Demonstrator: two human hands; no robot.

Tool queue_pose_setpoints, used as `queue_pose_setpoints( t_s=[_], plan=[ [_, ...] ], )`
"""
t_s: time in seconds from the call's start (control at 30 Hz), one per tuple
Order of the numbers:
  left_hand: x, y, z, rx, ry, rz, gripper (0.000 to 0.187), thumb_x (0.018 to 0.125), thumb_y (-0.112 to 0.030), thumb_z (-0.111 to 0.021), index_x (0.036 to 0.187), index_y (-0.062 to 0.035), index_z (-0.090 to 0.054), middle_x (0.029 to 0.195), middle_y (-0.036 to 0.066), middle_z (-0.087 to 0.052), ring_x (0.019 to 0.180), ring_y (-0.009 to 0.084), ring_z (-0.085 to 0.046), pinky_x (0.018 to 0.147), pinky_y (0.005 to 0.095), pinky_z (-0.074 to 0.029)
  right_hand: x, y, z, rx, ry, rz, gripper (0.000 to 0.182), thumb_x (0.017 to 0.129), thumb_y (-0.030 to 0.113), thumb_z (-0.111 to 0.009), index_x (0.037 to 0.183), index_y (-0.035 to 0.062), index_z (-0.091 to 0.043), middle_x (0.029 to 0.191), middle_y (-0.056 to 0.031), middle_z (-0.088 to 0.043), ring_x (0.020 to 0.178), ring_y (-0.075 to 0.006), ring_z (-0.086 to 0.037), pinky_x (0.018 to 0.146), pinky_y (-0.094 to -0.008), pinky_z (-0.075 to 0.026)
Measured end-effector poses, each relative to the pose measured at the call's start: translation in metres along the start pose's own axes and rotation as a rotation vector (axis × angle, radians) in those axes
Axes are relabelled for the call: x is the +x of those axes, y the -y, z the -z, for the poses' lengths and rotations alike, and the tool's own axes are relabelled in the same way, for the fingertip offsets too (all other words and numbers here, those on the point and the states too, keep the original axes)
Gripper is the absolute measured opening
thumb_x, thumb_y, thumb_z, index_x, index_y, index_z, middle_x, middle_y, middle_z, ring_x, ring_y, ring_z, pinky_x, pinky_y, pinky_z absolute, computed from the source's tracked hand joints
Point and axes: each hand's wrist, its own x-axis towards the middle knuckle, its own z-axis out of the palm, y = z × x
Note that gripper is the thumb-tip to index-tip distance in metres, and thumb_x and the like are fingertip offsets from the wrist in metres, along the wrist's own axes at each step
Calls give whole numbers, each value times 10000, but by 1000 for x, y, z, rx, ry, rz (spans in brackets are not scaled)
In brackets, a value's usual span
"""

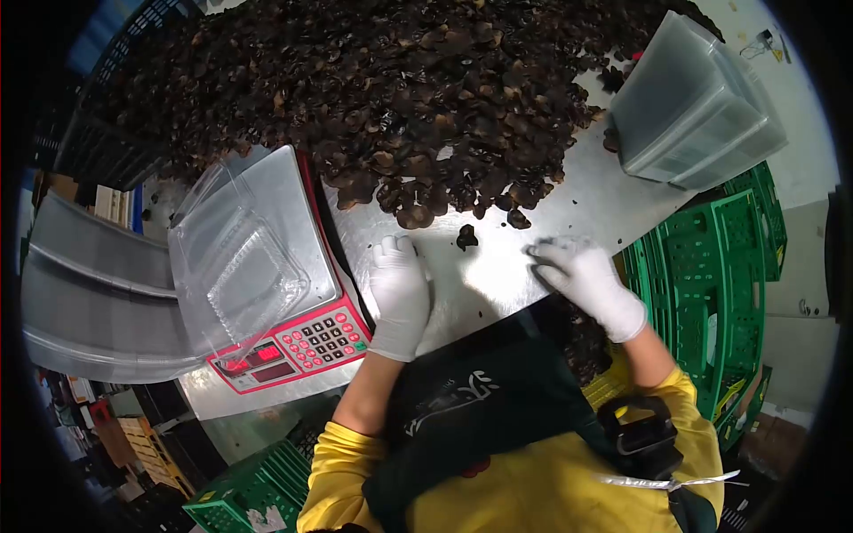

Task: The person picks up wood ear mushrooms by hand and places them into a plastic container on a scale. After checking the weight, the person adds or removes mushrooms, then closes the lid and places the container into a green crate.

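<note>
My left hand (400,298), in a white glove, rests on the metal table (493,289) beside the scale. Its fingers are curled in, and no item shows in them. My right hand (586,280), gloved too, lies over the table with thumb and fingers apart, dark marks at its fingertips. Between the hands, a little farther off, sits a single dark mushroom piece (467,236). Beyond them spreads a big heap of dark brown, ruffled mushrooms (418,98). A clear plastic clamshell box (258,266) lies with its lid up on the red digital scale (324,342).
Nested clear containers (684,115) stand at the table's right end. More stacked clear trays (102,298) are at the left. Green crates (720,293) stand right of the table, others (253,489) at lower left. A black basket (111,147) borders the heap.
</note>
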Motion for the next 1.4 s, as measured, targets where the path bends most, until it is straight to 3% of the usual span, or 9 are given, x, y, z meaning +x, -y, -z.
queue_pose_setpoints(
  t_s=[0.33, 0.4, 0.43, 0.57, 0.63, 0.77, 1.0, 1.13, 1.4],
  plan=[
    [-16, -14, 12, -262, 85, -108, 287, 749, -100, -654, 1023, -52, -585, 938, 137, -562, 891, 315, -563, 736, 418, -482, 60, 52, -65, 233, -41, -78, 268, 775, 105, -657, 1041, 74, -640, 791, -107, -585, 761, -297, -608, 680, -418, -491],
    [-19, -2, 3, -214, 55, -124, 260, 761, -97, -641, 1009, -42, -585, 936, 134, -562, 872, 315, -563, 737, 413, -479, 47, 50, -66, 185, -362, 62, 303, 740, 67, -646, 1041, 39, -639, 808, -103, -595, 756, -305, -597, 685, -421, -494],
    [-18, 2, 2, -141, 69, -95, 244, 771, -89, -625, 1007, -40, -586, 934, 131, -562, 861, 316, -565, 733, 412, -478, 41, 45, -58, 114, 167, 129, 381, 722, 70, -621, 1100, 24, -625, 977, -113, -631, 914, -297, -610, 790, -390, -505],
    [-7, -7, 11, -13, 38, -34, 161, 814, -107, -634, 959, -61, -581, 948, 128, -572, 890, 320, -581, 765, 430, -478, -13, 48, -96, 30, -69, 513, 451, 723, 106, -609, 1166, 25, -600, 1205, -122, -599, 1145, -272, -560, 919, -372, -477],
    [-1, -10, 9, 26, 63, -52, 209, 815, -103, -631, 1016, -55, -598, 1014, 124, -581, 971, 326, -563, 813, 426, -468, -52, 14, -74, -3, 293, 482, 481, 738, 157, -609, 1205, 45, -580, 1346, -127, -526, 1303, -243, -462, 1003, -369, -431],
    [8, -30, -3, -202, -15, -229, 316, 809, -95, -635, 1122, -59, -616, 1143, 140, -593, 1063, 316, -556, 853, 370, -462, -100, -9, -16, -176, -3, 123, 157, 729, 92, -676, 866, 101, -600, 884, -46, -618, 720, -220, -578, 598, -384, -425],
    [4, -37, -8, -410, 66, -310, 257, 769, -98, -675, 1018, -54, -629, 1104, 120, -597, 1014, 304, -559, 875, 412, -432, 10, -5, -41, -107, -236, -336, 255, 764, 140, -696, 1013, 111, -647, 883, -62, -603, 796, -262, -613, 716, -395, -505],
    [43, -32, 4, -61, -203, -66, 334, 762, -113, -690, 1059, -36, -560, 1068, 132, -569, 966, 326, -555, 818, 434, -455, 42, 2, -72, 46, -167, -149, 160, 780, 156, -692, 936, 122, -674, 916, -66, -617, 826, -262, -613, 728, -385, -503],
    [16, -8, 1, 20, -62, -37, 193, 765, -104, -666, 926, -60, -571, 916, 110, -582, 779, 319, -595, 692, 416, -495, 111, 13, -77, -39, -282, -154, 365, 733, 185, -732, 1072, 79, -650, 951, -80, -589, 881, -276, -575, 735, -387, -462]
  ],
)
